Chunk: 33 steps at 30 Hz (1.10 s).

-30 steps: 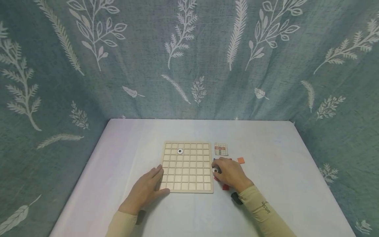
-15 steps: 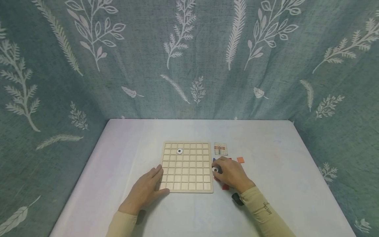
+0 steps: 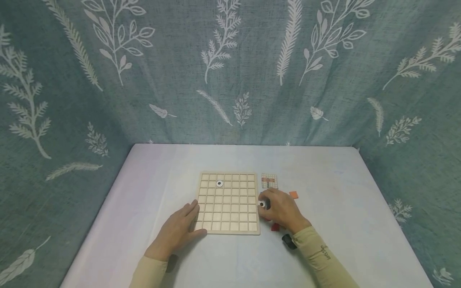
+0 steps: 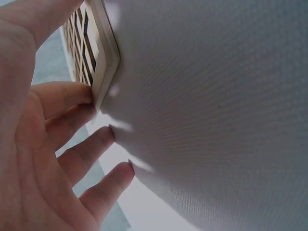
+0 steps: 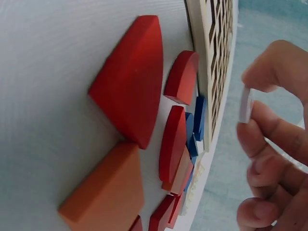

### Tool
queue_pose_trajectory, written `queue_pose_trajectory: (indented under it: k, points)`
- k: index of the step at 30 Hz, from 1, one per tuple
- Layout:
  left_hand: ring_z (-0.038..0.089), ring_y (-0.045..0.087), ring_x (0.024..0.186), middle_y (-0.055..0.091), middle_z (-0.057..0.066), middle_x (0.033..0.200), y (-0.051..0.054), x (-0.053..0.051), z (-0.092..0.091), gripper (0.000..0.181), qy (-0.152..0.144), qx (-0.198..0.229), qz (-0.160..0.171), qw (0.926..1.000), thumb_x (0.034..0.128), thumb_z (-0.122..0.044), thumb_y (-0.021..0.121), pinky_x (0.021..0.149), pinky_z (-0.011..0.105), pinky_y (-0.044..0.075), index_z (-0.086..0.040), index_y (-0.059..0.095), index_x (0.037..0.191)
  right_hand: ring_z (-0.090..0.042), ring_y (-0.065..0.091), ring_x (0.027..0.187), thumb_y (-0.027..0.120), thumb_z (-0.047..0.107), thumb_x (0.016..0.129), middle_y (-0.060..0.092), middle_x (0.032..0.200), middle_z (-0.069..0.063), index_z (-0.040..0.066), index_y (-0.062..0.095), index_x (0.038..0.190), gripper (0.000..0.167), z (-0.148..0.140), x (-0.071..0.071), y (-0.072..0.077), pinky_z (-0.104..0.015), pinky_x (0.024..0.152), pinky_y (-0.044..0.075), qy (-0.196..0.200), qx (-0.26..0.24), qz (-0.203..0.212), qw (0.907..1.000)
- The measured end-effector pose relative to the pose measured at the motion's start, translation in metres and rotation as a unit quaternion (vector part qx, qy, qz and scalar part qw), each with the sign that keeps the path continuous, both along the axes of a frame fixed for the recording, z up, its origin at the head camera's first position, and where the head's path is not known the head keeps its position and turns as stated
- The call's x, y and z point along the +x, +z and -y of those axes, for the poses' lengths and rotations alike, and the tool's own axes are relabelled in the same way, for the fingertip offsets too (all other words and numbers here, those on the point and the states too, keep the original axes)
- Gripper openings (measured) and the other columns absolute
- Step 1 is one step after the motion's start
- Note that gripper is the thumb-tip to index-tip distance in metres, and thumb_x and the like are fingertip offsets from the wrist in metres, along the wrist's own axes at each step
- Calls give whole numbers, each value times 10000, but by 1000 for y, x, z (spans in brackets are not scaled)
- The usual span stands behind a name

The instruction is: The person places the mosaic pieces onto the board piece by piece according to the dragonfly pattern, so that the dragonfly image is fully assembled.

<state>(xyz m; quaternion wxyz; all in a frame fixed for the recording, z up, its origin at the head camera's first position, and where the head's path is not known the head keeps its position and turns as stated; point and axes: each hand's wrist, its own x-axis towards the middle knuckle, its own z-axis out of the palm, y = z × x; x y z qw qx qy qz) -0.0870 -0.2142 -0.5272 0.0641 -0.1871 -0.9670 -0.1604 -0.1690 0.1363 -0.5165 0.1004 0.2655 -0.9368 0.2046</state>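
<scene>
A pale wooden grid board lies on the table with one white disc with a dark centre in an upper cell. My left hand rests at the board's left edge, fingers spread and touching its frame. My right hand is just off the board's right edge and pinches a second white disc between thumb and fingers; the right wrist view shows this disc edge-on, above the table. Below it lie red pieces, an orange piece and small blue pieces.
A small patterned card lies beyond my right hand, beside the board. An orange square sits to that hand's right, and a red piece lies nearer me. A leaf-patterned curtain stands behind the table.
My right hand has risen slightly with the white disc in its fingers. The left hand stays at the board's edge, and the board has not visibly moved.
</scene>
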Motion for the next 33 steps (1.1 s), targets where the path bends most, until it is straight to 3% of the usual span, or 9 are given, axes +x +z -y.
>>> queue_pose_trajectory:
  k: [10, 22, 26, 28, 32, 33]
  points:
    - [442, 534, 1299, 501, 233, 1483, 1, 0, 1, 857, -13, -39, -5, 10000, 811, -486, 814, 1097, 535, 443, 68, 543, 1405, -82, 576, 701, 814, 176, 698, 679, 892, 40, 144, 716, 909, 236, 3, -5, -5, -253, 598, 538, 300, -566, -689, 9956]
    - [440, 523, 1311, 494, 233, 1489, 0, -1, 0, 867, 14, -48, 67, 10000, 815, -500, 806, 1115, 529, 425, 70, 536, 1411, -66, 539, 674, 800, 127, 715, 657, 882, 47, 131, 691, 888, 205, 7, -10, -7, -202, 564, 499, 421, -898, -600, 9933]
    - [436, 510, 1326, 481, 229, 1501, 1, -1, 0, 870, 49, -83, 193, 9998, 824, -506, 795, 1124, 528, 414, 67, 526, 1421, -107, 575, 663, 781, 134, 730, 662, 863, 27, 131, 680, 886, 186, 9, -12, -8, -229, 556, 509, 557, -1107, -751, 9894]
    - [435, 506, 1330, 479, 229, 1503, 1, -1, 0, 868, 48, -76, 217, 9997, 826, -504, 795, 1127, 530, 411, 67, 525, 1422, -153, 665, 749, 772, 150, 744, 679, 869, 27, 138, 672, 892, 178, 11, -13, -7, -259, 590, 545, 596, -1152, -864, 9878]
    - [433, 510, 1328, 485, 226, 1500, 2, -1, -1, 858, 38, -27, 176, 9998, 825, -495, 800, 1125, 530, 413, 65, 532, 1418, -166, 659, 758, 764, 178, 769, 692, 899, 49, 150, 675, 919, 177, 17, -13, -2, -274, 561, 532, 593, -1148, -1013, 9864]
    - [434, 511, 1326, 487, 227, 1498, 2, -1, 0, 853, 24, -27, 153, 9999, 825, -488, 802, 1123, 531, 416, 66, 534, 1416, -167, 676, 791, 767, 181, 773, 694, 904, 52, 150, 680, 924, 176, 18, -14, -1, -283, 606, 565, 581, -1150, -1076, 9858]
